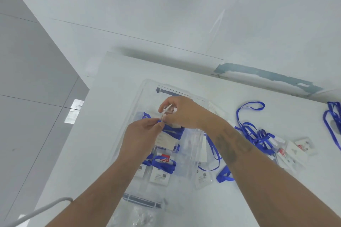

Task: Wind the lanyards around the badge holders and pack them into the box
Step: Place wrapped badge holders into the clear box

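Clear plastic forms the box (142,96) on the white counter (258,199), and both hands meet above it. The right hand (181,113) grips a transparent badge holder (166,111) with curled fingers; the left hand (142,135) pinches the blue lanyard (159,121) at the holder's lower edge. Wound badge holders (162,168) lie inside the box below the hands. Loose lanyards (252,131) with unwound holders (287,150) lie on the counter to the right of the box.
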Demonstrator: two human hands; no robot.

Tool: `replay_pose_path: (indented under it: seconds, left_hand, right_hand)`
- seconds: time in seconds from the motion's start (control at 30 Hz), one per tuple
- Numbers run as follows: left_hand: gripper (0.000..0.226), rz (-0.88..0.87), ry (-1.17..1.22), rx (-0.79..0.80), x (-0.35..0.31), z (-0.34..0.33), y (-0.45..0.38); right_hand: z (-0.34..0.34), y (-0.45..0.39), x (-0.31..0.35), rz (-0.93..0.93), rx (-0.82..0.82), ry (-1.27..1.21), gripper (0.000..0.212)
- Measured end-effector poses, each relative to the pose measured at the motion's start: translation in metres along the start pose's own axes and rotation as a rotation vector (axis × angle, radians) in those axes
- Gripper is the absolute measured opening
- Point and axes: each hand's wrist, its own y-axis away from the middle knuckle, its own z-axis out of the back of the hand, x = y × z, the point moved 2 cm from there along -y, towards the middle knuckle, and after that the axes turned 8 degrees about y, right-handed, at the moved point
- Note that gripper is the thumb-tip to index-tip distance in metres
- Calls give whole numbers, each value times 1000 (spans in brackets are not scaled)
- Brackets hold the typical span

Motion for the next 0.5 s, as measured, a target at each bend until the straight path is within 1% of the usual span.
replay_pose_path:
  seconds: [0.07,0.17,0.23,0.3,0.37,0.43,0.5]
  left_hand:
    - [21,12,25,-21,5,-2,-4]
    - [19,10,-42,-69,9,-6,-9]
    - [11,20,-86,-81,11,-10,-13]
    - [3,48,-109,-81,14,-13,-18]
    - [12,75,-130,-81,17,-17,-23]
    - [19,99,-156,-69,20,-22,-29]
    - [17,123,-144,-58,22,-27,-35]
  right_hand:
    - [-1,-2,-1,-7,15,24,22]
    - [-3,-3,-1,-17,15,93,22]
    - [-4,-3,-1,-29,-16,203,26]
    - [-4,-2,-2,-51,-49,347,35]
    - [-4,0,-1,-77,-80,512,40]
    - [-4,5,2,-81,-115,692,33]
    - [-7,14,9,-77,-122,784,23]
